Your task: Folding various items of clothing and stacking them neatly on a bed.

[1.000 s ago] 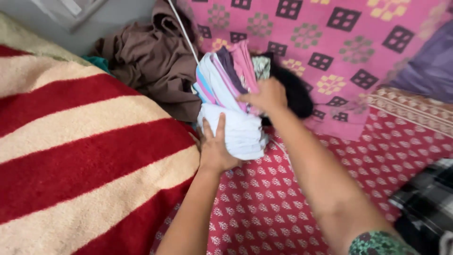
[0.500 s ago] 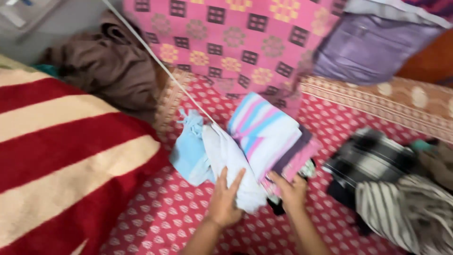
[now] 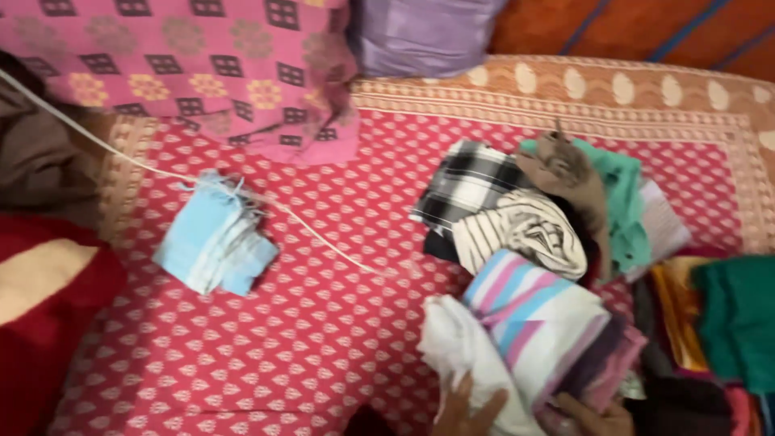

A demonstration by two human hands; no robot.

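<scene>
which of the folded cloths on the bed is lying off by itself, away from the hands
The light blue folded cloth, alone on the red patterned bedspread left of the white cord; the other cloths crowd together at the right.

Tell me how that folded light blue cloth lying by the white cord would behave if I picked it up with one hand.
The light blue cloth looks soft and thin, so it would probably flop and sag. Its folded layers already fan apart at the edges, so they would likely slide open. It seems light, and it may catch the white cord alongside.
</scene>
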